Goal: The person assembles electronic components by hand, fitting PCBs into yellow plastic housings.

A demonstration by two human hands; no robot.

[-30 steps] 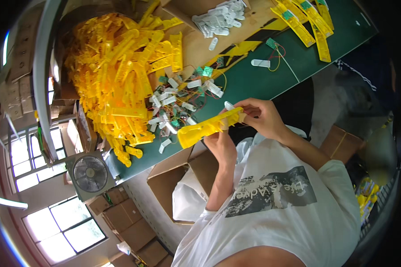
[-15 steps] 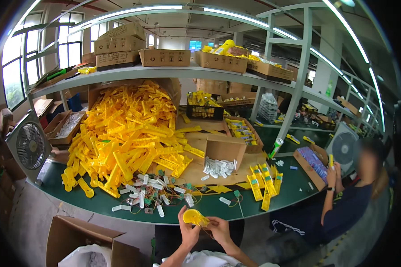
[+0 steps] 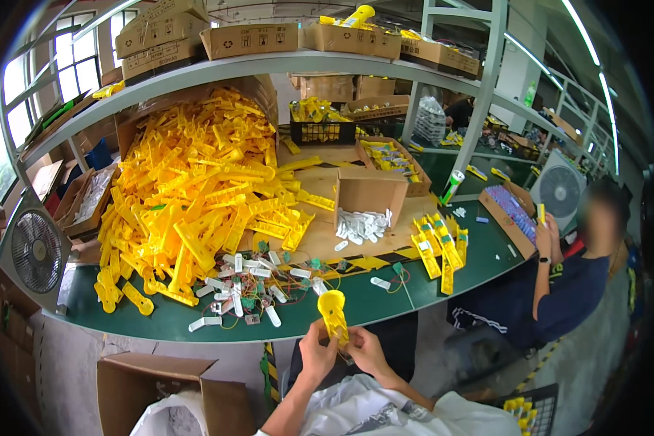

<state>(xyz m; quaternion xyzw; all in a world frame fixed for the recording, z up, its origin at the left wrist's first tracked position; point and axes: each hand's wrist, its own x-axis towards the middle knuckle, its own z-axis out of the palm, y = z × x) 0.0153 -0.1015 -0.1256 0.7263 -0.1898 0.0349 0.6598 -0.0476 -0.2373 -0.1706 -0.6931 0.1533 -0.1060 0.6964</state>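
Note:
A yellow plastic housing, long with a rounded wide end, is held in front of my body at the bench's near edge. Its wide end points away from me, toward the bench. My left hand grips its narrow lower part from the left. The fingers of my right hand are closed on the same lower end from the right. What lies between the fingertips there is too small to make out. Just beyond the hands lies a tangle of white battery-like pieces, green boards and thin wires.
A large heap of yellow housings fills the bench's left. Several housings with boards fitted lie at right, near a small carton of white pieces. An open carton stands below the bench. A co-worker sits at right.
The housing has turned from lying sideways to its wide end pointing away from me. Both hands now hold its narrow end. My view has shifted downward.

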